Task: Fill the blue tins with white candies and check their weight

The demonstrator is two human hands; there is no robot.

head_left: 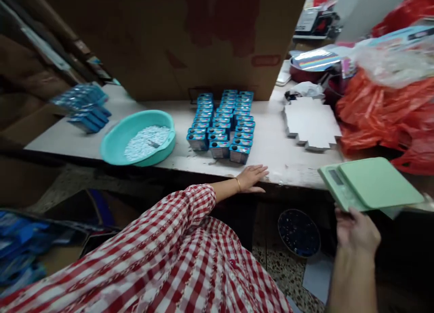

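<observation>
My right hand [357,231] grips the near edge of a pale green kitchen scale [381,184], held tilted at the table's front edge on the right. Its small display sits at the scale's left end. My left hand [252,178] lies with fingers stretched out on the front edge of the white table [285,168], holding nothing. Just beyond that hand stand three rows of small blue boxes [220,148]. Left of them is a turquoise basin [115,143] with many small white pieces [144,141] in it.
A large cardboard box [152,46] stands behind the rows. White flat card pieces [312,121] are stacked at the right, beside red plastic bags [376,109]. More blue packs [88,116] lie at the far left. Below the table is a dark speckled round object [299,232].
</observation>
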